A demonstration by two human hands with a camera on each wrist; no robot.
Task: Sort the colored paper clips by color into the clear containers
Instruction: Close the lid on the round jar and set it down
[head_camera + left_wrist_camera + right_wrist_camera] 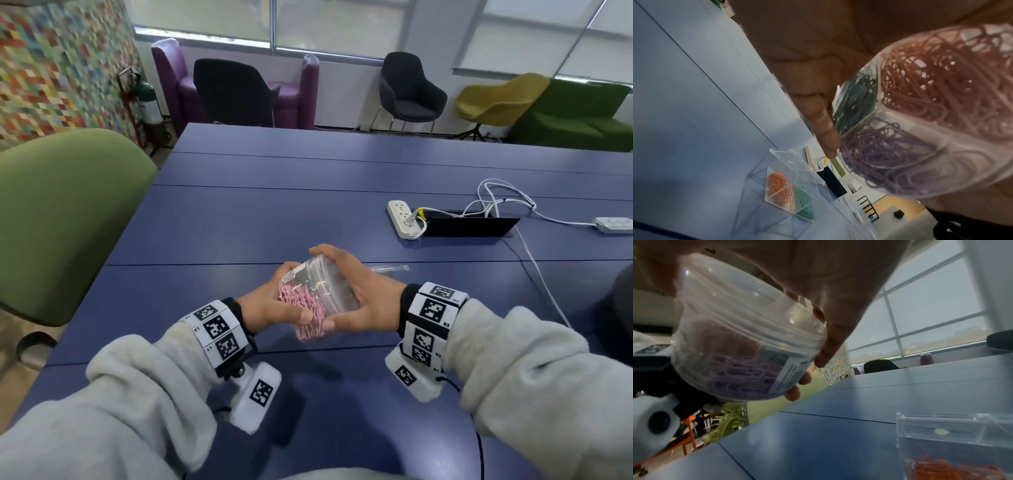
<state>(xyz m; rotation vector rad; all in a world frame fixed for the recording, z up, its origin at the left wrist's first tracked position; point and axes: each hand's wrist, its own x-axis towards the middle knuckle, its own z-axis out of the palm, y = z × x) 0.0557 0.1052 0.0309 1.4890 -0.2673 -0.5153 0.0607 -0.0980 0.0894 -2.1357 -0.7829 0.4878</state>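
A round clear tub (317, 294) tilted on its side is held above the blue table (274, 212) between both hands. My left hand (274, 301) grips its base end, where pink clips (301, 305) show. My right hand (356, 291) wraps round the lid end. In the left wrist view the round tub (920, 121) shows divided sections of pink clips (941, 78), purple clips (885, 154) and dark green-blue clips (855, 100). A clear square box (791, 185) on the table holds orange clips (779, 185) and teal clips (803, 201). The right wrist view shows the round tub (748, 340) and the square box (953, 444).
A white power strip (404, 219) with cables and a black table hatch (469, 226) lie at the right. Another white strip (613, 224) sits at the far right edge. A green chair (65, 219) stands left of the table; more chairs line the windows.
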